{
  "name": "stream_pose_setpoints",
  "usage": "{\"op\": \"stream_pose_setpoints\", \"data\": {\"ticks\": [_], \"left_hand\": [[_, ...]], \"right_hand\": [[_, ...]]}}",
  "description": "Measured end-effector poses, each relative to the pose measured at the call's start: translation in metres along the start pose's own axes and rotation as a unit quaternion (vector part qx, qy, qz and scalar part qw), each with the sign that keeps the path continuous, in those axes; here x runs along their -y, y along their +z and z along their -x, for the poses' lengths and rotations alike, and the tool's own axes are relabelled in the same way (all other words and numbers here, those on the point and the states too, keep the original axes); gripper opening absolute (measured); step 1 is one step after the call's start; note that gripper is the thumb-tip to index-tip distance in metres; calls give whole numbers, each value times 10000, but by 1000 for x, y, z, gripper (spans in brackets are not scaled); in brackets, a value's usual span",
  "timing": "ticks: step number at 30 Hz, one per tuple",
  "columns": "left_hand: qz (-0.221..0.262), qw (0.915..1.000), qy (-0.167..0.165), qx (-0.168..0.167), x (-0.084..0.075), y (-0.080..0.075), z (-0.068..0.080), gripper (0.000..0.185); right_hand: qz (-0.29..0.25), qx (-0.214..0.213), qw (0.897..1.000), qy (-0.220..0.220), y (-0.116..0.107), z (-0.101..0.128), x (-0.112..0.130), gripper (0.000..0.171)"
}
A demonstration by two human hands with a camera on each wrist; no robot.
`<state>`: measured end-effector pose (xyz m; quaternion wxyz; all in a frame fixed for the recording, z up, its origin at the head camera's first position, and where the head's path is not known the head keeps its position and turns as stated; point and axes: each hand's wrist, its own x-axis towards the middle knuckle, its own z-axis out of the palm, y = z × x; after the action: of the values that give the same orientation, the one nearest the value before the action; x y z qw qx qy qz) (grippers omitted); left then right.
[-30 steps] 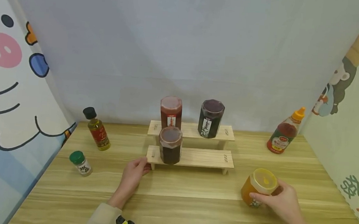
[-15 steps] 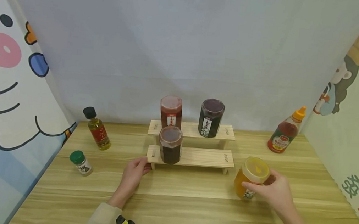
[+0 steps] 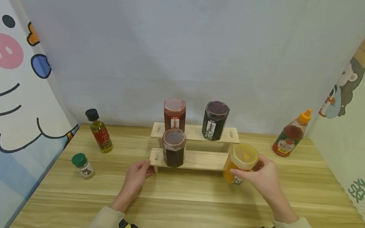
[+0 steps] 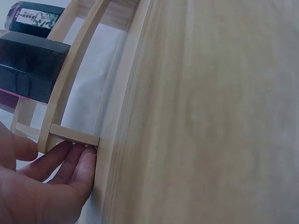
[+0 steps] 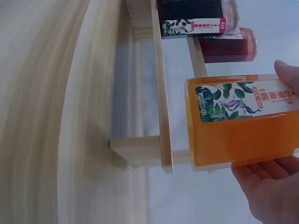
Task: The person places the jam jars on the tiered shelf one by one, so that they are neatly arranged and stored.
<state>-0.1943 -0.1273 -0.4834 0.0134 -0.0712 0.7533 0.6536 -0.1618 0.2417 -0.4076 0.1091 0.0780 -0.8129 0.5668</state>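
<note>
Nearest, the left hand point(image 3: 135, 177) rested with relaxed fingers against the left foot of the 2-step wooden rack point(image 3: 198, 160) on the bench point(image 3: 193, 209). Further right, the right hand point(image 3: 263, 177) wrapped its grip round an upright orange jar point(image 3: 240, 163), hovering just before the rack's lower step, right end.

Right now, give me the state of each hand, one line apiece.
Left hand: open, fingertips resting against the left end of the wooden rack.
Right hand: gripping the orange jar, held off the table by the rack's right end.
</note>
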Motion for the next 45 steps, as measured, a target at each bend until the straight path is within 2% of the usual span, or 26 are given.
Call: {"op": "stream_pose_setpoints", "data": {"ticks": [7, 14, 23, 45], "left_hand": [[1, 10000, 9, 30, 0, 0, 0, 41], [10, 10000, 2, 53, 1, 0, 0, 42], [-19, 10000, -33, 22, -1, 0, 0, 41], [-39, 10000, -31, 42, 1, -2, 1, 43]], "right_hand": [[184, -80, 9998, -47, 23, -19, 8, 62], [-208, -61, 9997, -64, 40, -33, 15, 60], [-507, -113, 9986, -36, 60, -41, 12, 59], [-263, -290, 9992, 106, 71, -44, 6, 63]]}}
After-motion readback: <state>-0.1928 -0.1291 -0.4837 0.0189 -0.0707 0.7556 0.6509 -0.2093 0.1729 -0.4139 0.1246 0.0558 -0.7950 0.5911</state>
